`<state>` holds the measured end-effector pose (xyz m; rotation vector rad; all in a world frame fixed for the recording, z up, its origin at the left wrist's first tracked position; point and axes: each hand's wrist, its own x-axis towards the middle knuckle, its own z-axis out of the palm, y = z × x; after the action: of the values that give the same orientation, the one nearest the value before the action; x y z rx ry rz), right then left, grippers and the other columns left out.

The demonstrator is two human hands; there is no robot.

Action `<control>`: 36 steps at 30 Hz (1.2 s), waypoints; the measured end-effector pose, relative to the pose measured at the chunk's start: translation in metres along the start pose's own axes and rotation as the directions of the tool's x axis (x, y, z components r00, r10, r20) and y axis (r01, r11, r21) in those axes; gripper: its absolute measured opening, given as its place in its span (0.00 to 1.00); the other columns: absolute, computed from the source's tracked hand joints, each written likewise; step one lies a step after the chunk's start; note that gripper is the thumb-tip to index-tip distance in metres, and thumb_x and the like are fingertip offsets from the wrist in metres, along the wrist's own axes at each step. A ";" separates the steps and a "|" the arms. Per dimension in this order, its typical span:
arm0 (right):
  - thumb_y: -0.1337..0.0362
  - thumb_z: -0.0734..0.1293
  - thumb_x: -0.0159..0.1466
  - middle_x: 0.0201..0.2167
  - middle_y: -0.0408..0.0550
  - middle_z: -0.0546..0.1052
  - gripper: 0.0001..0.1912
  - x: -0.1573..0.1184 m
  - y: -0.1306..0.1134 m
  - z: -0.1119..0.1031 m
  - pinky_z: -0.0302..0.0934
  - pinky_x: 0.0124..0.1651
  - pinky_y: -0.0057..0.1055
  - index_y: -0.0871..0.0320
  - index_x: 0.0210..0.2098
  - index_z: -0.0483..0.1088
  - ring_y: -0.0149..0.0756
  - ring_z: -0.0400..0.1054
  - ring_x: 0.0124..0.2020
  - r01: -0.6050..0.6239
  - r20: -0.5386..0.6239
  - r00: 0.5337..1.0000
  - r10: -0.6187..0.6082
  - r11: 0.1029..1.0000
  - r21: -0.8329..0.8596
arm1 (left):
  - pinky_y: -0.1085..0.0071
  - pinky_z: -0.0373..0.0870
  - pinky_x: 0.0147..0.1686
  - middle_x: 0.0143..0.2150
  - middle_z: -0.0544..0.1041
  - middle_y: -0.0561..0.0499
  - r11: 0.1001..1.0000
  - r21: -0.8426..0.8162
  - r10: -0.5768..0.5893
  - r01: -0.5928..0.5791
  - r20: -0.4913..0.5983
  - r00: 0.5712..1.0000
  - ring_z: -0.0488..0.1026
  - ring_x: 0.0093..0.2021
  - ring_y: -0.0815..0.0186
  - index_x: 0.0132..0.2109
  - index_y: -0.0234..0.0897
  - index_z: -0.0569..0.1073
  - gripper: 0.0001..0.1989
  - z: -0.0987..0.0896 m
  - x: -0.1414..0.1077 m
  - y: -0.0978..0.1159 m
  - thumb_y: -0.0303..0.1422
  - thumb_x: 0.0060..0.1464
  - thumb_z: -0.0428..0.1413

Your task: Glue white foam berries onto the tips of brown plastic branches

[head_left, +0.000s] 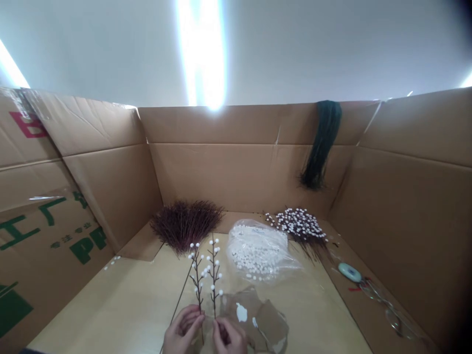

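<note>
My left hand pinches the lower stem of a brown berry twig with small white balls on its side shoots. A second, similar berry twig stands upright just to the right, its stem between the closed fingertips of my right hand. The two twigs are side by side, close at the middle. Beside my right hand lies a torn piece of brown cardboard with a white smear on it. A long bare stem rests on the table left of the twigs.
Behind the hands sit a heap of dark bare twigs, a clear bag of white balls and a pile of berried twigs. Green wire strands hang over the cardboard back wall. Glasses and a pale green oval object lie right.
</note>
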<state>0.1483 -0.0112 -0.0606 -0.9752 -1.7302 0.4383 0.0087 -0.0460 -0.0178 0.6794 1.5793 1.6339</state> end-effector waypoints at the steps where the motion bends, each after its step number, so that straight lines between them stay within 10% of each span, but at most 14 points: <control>1: 0.56 0.59 0.72 0.15 0.45 0.74 0.24 0.000 0.002 -0.004 0.61 0.21 0.22 0.57 0.25 0.76 0.31 0.68 0.15 0.002 -0.003 1.000 -0.002 1.000 -0.004 | 0.62 0.84 0.39 0.30 0.86 0.42 1.000 0.001 0.004 -0.004 0.002 1.000 0.85 0.36 0.49 0.32 0.36 0.81 0.30 -0.001 0.000 -0.002 0.52 0.22 0.75; 10: 0.56 0.60 0.72 0.17 0.45 0.74 0.22 -0.009 0.004 -0.047 0.63 0.25 0.23 0.58 0.28 0.77 0.32 0.70 0.18 -0.031 0.068 0.997 0.032 0.999 -0.015 | 0.61 0.82 0.46 0.35 0.87 0.42 0.998 0.061 0.021 -0.025 0.067 0.998 0.84 0.42 0.49 0.36 0.36 0.81 0.29 -0.009 -0.002 -0.009 0.52 0.30 0.74; 36: 0.54 0.58 0.72 0.19 0.45 0.75 0.24 -0.002 -0.006 -0.049 0.61 0.25 0.24 0.59 0.30 0.76 0.32 0.70 0.20 -0.115 0.168 0.979 0.118 0.993 -0.028 | 0.60 0.82 0.48 0.38 0.87 0.42 0.993 0.072 0.078 -0.093 0.194 0.978 0.84 0.43 0.49 0.39 0.37 0.82 0.23 -0.008 -0.007 -0.008 0.48 0.40 0.71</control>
<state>0.1908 -0.0245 -0.0395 -1.0816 -1.8374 0.5975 0.0070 -0.0567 -0.0252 0.9303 1.5004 1.5228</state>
